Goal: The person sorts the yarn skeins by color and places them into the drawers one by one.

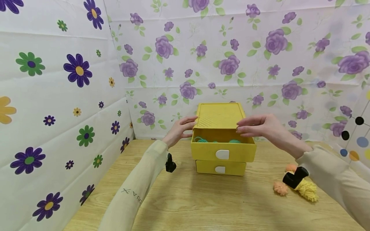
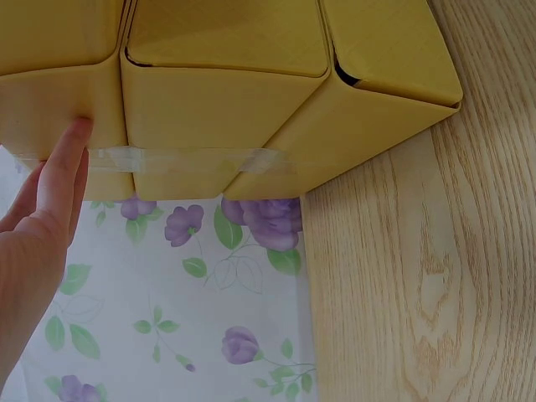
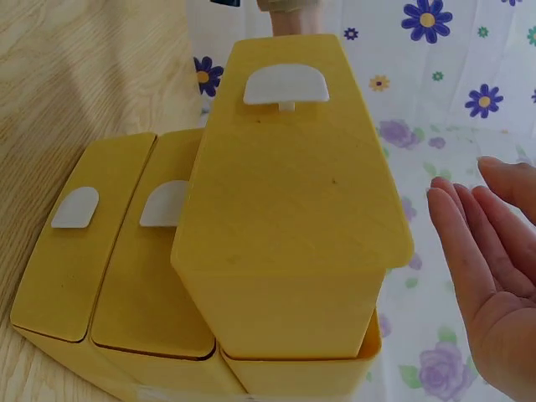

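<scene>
A yellow drawer cabinet (image 1: 221, 114) stands at the back of the table. Its top drawer (image 1: 241, 152) is pulled out, with teal yarn (image 1: 235, 141) showing inside; the lower drawers (image 3: 79, 276) are closed. My left hand (image 1: 181, 131) rests straight fingers on the cabinet's left side, and in the left wrist view a fingertip of that hand (image 2: 54, 201) presses the yellow wall. At the right of the drawer opening, my right hand (image 1: 266, 128) holds nothing, its fingers loosely extended. The right wrist view has this hand (image 3: 494, 268) beside the drawer, palm visible, with a gap between them.
Peach yarn balls (image 1: 280, 188) and a bundle of yellow yarn (image 1: 307, 190) lie on the wooden table at right, partly behind the black right wrist camera (image 1: 295, 178). Flowered sheets (image 1: 162, 73) line the back and left. Clear tape (image 2: 197, 159) crosses the cabinet's side.
</scene>
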A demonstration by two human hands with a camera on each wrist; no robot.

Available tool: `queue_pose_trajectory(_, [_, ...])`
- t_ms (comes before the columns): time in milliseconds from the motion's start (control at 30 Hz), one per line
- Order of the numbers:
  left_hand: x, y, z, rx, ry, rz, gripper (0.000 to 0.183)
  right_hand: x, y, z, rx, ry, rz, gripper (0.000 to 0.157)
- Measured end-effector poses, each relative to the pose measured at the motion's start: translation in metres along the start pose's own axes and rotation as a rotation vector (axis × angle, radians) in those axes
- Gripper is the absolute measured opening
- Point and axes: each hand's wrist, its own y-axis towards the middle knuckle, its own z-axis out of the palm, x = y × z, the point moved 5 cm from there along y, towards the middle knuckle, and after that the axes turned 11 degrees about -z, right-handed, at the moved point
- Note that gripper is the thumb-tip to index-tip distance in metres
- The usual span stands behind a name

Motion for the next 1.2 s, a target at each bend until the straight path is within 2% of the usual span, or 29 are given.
queue_pose_trajectory(267, [0.001,0.0,0.0,-0.003,-0.009,-0.002,0.038,0.006,-0.006,0.017,0.063,0.058,-0.002,0.025])
queue_pose_trajectory(400, [0.002,0.0,0.0,-0.003,-0.007,-0.005,0.038,0.008,-0.008,0.024,0.081,0.028,-0.017,0.023])
queue_pose_trajectory(667, [0.001,0.0,0.0,-0.001,-0.011,-0.007,0.039,0.011,-0.014,0.036,0.126,-0.127,-0.036,0.021])
queue_pose_trajectory(900, [0.001,0.0,0.0,-0.005,-0.017,-0.009,0.039,0.011,-0.02,0.044,0.125,-0.264,-0.034,0.02])
queue_pose_trajectory(1133, [0.001,0.0,0.0,-0.008,-0.015,-0.008,0.038,-0.006,-0.022,0.045,0.112,-0.483,-0.068,0.02])
queue_pose_trajectory(1200, [0.001,0.001,0.0,-0.009,-0.012,-0.009,0.039,-0.013,-0.022,0.043,0.114,-0.503,-0.069,0.02])
